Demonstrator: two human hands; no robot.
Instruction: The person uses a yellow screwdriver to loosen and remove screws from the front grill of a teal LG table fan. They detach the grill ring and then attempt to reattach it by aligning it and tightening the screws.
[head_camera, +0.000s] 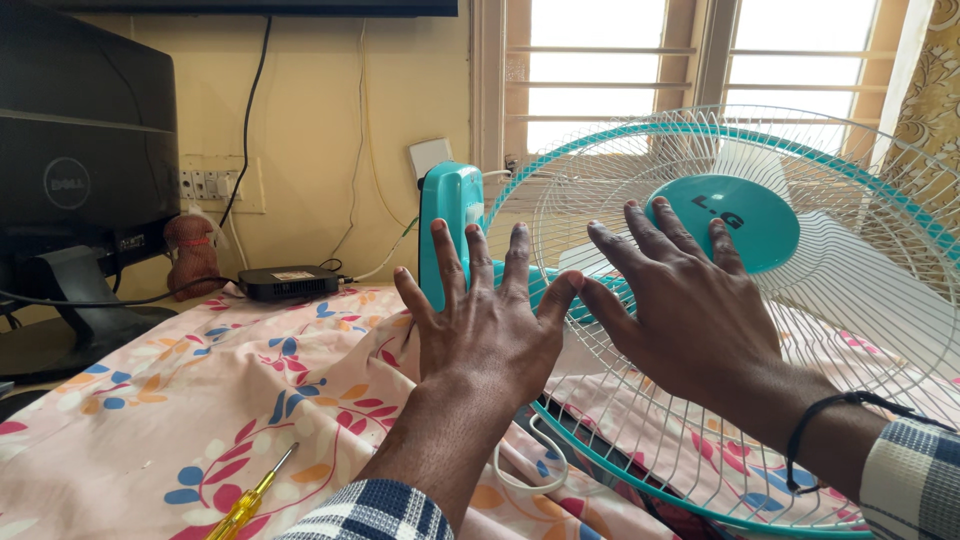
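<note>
A table fan lies tilted on a floral cloth, its white wire guard (880, 260) and teal centre cap (735, 222) facing me. The teal motor housing (450, 215) stands behind the guard at the left. My left hand (488, 320) is spread flat, fingers apart, at the guard's left edge in front of the housing. My right hand (678, 300) rests open on the front of the guard, fingertips near the centre cap. Neither hand holds anything. A black band circles my right wrist.
A yellow-handled screwdriver (248, 500) lies on the cloth (180, 400) at the lower left. A black monitor (85, 170) stands at the left, a small black box (288, 282) behind the cloth, a white cord (525, 470) under the fan, a window behind.
</note>
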